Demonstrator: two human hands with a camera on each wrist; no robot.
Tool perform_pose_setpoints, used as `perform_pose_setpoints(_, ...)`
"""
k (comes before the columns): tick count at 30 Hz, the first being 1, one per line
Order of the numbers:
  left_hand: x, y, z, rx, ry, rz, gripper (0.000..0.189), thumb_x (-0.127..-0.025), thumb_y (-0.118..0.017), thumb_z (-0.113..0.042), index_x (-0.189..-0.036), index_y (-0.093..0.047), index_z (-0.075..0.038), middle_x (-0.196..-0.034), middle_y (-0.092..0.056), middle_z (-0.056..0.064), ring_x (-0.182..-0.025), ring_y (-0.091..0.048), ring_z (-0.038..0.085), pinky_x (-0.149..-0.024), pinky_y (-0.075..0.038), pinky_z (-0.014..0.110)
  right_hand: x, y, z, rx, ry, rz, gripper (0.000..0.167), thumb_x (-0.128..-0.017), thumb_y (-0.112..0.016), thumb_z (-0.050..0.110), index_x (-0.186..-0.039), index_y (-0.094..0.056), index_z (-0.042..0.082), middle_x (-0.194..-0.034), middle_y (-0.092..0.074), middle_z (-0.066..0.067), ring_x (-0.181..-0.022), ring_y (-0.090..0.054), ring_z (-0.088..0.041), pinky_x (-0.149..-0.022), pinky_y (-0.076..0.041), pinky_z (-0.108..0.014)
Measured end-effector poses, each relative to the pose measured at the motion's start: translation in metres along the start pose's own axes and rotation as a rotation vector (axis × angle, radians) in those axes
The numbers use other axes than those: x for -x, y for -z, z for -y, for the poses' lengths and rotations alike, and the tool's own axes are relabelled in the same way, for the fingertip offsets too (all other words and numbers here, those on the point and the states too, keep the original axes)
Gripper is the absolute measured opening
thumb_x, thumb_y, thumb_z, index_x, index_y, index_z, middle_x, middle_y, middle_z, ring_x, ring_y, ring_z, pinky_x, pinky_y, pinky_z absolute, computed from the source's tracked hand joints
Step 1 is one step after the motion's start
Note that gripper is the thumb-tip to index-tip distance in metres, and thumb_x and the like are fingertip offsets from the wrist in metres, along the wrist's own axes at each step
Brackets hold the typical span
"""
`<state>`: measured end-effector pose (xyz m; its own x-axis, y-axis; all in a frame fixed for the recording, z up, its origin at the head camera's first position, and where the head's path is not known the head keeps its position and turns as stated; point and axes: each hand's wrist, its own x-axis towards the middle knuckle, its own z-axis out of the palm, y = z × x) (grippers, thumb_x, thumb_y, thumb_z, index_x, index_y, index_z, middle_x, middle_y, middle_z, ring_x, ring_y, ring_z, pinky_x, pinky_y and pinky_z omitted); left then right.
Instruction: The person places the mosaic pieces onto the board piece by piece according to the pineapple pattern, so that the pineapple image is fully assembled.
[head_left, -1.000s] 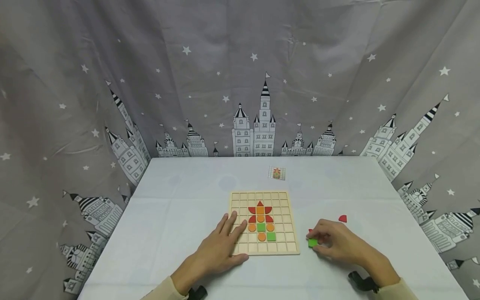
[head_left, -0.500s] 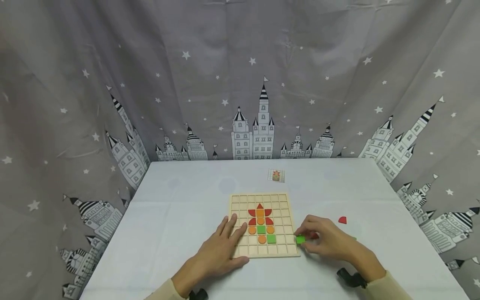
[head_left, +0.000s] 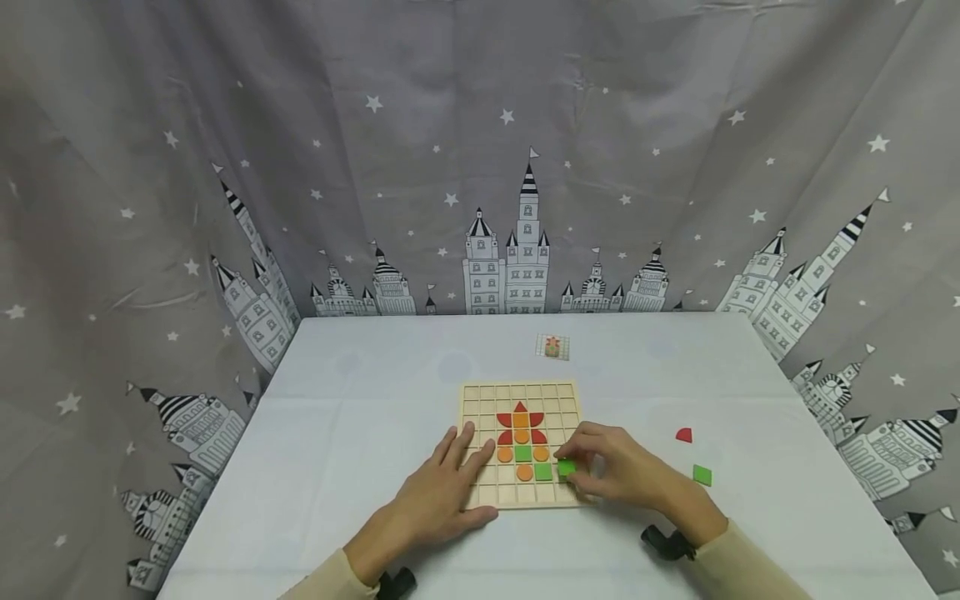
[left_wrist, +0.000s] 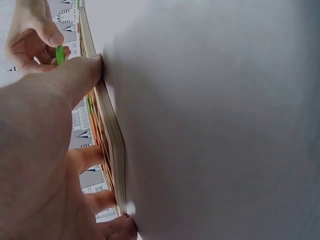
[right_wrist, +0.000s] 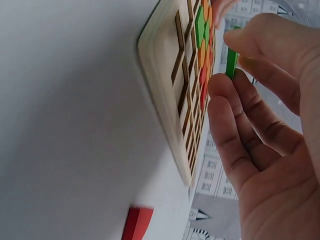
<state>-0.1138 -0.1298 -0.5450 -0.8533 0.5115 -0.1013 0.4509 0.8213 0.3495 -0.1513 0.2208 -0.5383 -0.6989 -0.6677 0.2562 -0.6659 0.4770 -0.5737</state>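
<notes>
My right hand [head_left: 611,462] pinches a green square tile [head_left: 566,468] between thumb and fingers, over the right part of a wooden grid board [head_left: 525,497]. In the right wrist view the tile [right_wrist: 232,62] is seen edge-on at the fingertips, raised above the board. My left hand [head_left: 442,492] lies with spread fingers on the board's left side, its thumb at the front edge. The left wrist view shows that thumb [left_wrist: 82,72] against the rim. On the grid sit red pieces [head_left: 537,437], orange discs [head_left: 523,472], an orange square [head_left: 521,421] and green squares [head_left: 543,472].
Right of the board lie a red quarter-round piece [head_left: 684,435] and another green square [head_left: 702,475]. A small pattern card [head_left: 552,347] lies behind the board on the white table [head_left: 360,450]. A grey castle-print curtain [head_left: 420,150] hangs at the back.
The right hand has carried the green square tile leftward from the table to over the board. A second green square has come into sight from behind the arm. The left hand stays put.
</notes>
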Motion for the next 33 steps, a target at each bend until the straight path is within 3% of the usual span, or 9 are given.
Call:
perform_pose_setpoints(10,-0.002,-0.001,0.003,-0.022,-0.016,-0.012,0.097,-0.105,-0.079,-0.067,-0.181,-0.044,-0.017,-0.191,-0.030,0.025,-0.175,-0.033,0.056,-0.124,-0.056,0.069,-0.021,-0.017,0.006,0.008,0.018,-0.008,0.018,-0.095,-0.094,0.007,-0.109,-0.086,0.017,-0.108,-0.082,0.005,-0.100,-0.074,-0.008,-0.094,-0.067,-0.027)
perform_pose_setpoints(20,-0.001,0.000,0.002,-0.028,-0.011,-0.003,0.097,-0.104,-0.078,-0.068,-0.181,-0.045,-0.018,-0.191,-0.030,0.026,-0.176,-0.033,0.056,-0.127,-0.054,0.068,-0.035,-0.033,0.011,0.069,0.079,-0.020,0.014,-0.095,-0.096,0.012,-0.105,-0.088,0.018,-0.103,-0.079,0.007,-0.091,-0.066,-0.001,-0.083,-0.059,-0.018)
perform_pose_setpoints(27,0.000,-0.002,0.004,-0.026,-0.019,-0.010,0.098,-0.105,-0.077,-0.069,-0.181,-0.044,-0.018,-0.192,-0.030,0.025,-0.177,-0.032,0.055,-0.129,-0.052,0.067,-0.041,-0.042,0.018,0.137,0.129,-0.071,0.015,-0.094,-0.097,0.012,-0.103,-0.089,0.021,-0.105,-0.079,0.007,-0.094,-0.070,-0.007,-0.084,-0.061,-0.024)
perform_pose_setpoints(33,0.000,-0.002,0.004,-0.023,-0.022,-0.014,0.097,-0.105,-0.077,-0.069,-0.181,-0.044,-0.018,-0.191,-0.030,0.026,-0.176,-0.032,0.056,-0.127,-0.054,0.068,-0.047,-0.048,0.024,0.192,0.088,-0.022,0.011,-0.097,-0.095,0.016,-0.103,-0.090,0.024,-0.111,-0.079,0.007,-0.104,-0.071,-0.009,-0.095,-0.065,-0.031)
